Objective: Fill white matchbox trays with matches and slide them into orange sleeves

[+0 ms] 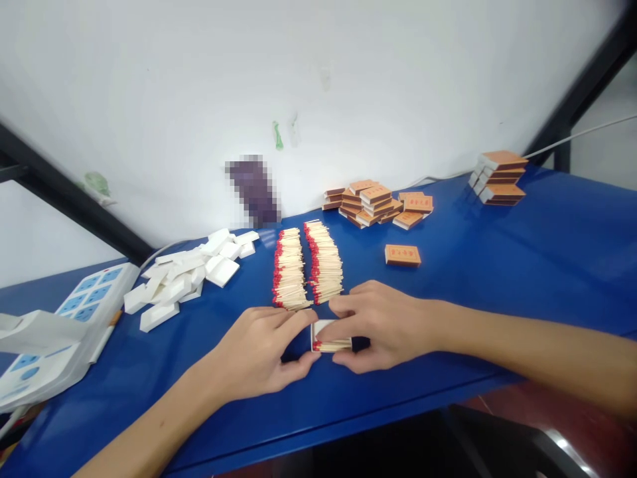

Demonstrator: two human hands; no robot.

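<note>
A small white matchbox tray (312,337), with red-tipped matches (334,346) along its near side, lies on the blue table in front of me. At the tray's left end, my left hand (261,348) grips it between thumb and fingers. My right hand (381,325) is closed around the right end, one finger reaching inside above the matches and the thumb at the near edge. Part of the tray is hidden behind the right fingers. Just beyond my hands lie two long rows of loose matches, a left row (290,265) and a right row (326,262).
White empty trays (184,272) are heaped at the left, beside a power strip (94,295). Orange matchboxes (375,196) are piled by the wall, with a single matchbox (402,255) nearer. More boxes (502,176) are stacked far right. A pixelated dark object (256,189) leans at the wall.
</note>
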